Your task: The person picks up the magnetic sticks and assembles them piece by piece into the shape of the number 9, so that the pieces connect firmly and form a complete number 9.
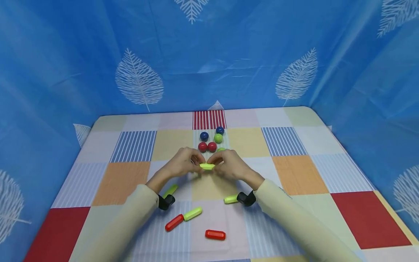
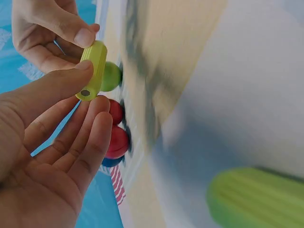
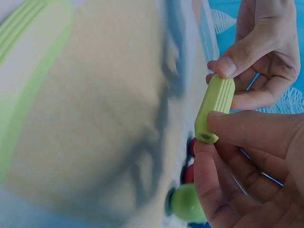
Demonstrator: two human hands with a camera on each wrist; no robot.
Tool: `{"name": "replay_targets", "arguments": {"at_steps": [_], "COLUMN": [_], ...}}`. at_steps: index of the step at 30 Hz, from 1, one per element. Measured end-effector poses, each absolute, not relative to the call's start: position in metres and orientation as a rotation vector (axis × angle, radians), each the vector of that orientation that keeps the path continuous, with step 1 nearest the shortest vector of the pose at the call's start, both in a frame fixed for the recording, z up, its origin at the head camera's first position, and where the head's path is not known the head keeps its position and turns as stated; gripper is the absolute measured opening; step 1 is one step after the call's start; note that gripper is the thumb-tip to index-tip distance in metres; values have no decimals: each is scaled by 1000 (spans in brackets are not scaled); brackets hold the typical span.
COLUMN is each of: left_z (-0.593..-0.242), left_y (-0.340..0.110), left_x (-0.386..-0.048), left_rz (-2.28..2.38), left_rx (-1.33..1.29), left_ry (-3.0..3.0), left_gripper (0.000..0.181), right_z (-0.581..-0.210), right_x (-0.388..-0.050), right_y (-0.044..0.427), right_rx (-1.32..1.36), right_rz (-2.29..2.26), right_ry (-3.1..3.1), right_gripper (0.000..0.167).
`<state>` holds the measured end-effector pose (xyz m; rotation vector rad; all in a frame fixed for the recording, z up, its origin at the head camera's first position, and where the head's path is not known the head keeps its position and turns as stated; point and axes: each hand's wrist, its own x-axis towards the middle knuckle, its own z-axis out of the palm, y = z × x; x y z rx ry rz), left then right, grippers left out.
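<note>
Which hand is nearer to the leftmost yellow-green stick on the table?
Left: the left hand is just beyond the stick; the right hand is also beyond, farther right.

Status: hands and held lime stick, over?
Left hand, right hand: pinch opposite ends of lime stick. Stick held above tablecloth. Red balls beyond, not blocking.

Yellow-green rod (image 1: 207,166) between left grip (image 1: 185,161) and right grip (image 1: 231,165).

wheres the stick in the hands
In the head view, the lime stick is at mid-width, pinched between left hand and right hand, below the red balls.
</note>
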<state>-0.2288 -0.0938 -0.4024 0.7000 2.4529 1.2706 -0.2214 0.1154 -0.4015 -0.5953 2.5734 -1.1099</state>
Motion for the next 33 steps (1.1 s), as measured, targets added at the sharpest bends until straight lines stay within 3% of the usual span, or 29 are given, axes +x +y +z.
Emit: {"name": "replay_targets", "arguments": {"at_steps": [29,33], "left_z": [-421,-422], "left_y": [-64,-64], "left_x": [-243,-243], "left_rz": [1114,1099], "left_rx": [728,713], "left_ry": [2564,2577], "left_gripper": [14,15], "right_z": [-417,-411], "right_x": [-226,-232], "right_y": [127,130], "right_rx": [-595,-479], "right_rz": [-1053,-1139], "right_ry": [2749,2837], "right_gripper": [23,34]}}
